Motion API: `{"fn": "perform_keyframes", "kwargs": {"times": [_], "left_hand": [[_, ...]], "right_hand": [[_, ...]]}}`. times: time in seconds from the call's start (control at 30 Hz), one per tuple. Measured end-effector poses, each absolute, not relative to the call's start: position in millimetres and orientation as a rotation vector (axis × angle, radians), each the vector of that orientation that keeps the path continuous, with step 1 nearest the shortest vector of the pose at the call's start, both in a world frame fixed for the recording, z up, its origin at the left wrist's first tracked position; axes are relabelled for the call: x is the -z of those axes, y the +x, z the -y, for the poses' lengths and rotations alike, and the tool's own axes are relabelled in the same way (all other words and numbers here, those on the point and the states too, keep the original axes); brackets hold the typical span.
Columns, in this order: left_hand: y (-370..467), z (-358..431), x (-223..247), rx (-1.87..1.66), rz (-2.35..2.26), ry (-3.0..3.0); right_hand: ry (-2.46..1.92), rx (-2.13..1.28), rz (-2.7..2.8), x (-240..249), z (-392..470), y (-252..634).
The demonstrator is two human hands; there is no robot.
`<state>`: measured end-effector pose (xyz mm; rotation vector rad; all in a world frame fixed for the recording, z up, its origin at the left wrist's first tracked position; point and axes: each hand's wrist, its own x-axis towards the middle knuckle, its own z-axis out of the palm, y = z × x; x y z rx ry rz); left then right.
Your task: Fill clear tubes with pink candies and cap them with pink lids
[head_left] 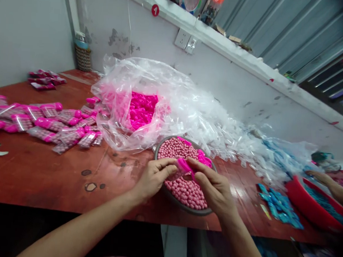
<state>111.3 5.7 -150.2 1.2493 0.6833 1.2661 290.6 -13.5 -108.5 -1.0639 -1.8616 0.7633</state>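
Observation:
Over a grey bowl [196, 210] of pink beads [186, 192], my left hand [155, 176] pinches a small clear container [175, 174] by its side. My right hand [214, 184] has its fingers closed on a bright pink cap [186, 167] at the container's other end. Whether the cap is fully seated cannot be made out. Several loose pink caps [203, 158] lie on the beads at the bowl's far right side.
Filled pink-capped containers [49, 124] cover the table's left. Behind the bowl stand an open bag of pink caps [142, 108] and a heap of clear containers [205, 126]. Blue-filled packs [280, 205] and a red basin [301, 196] are right, beside another person's hand [321, 178].

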Motion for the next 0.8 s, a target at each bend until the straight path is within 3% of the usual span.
{"fn": "perform_keyframes", "kwargs": {"times": [0.1,0.47,0.8], "left_hand": [[103.7,-7.3,150.2,-1.266,-0.662,1.022],[91.1,4.5,159.8,-1.273,-0.726,1.529],[86.5,7.2,172.0,-1.363,-0.802,1.571]], "right_hand": [[-0.999,-1.136,1.520,117.5,12.8,294.0],[-1.092,-1.656,1.286,108.5,0.2,266.3],[-1.110,-1.695,1.268,120.9,-0.4,248.3]]}}
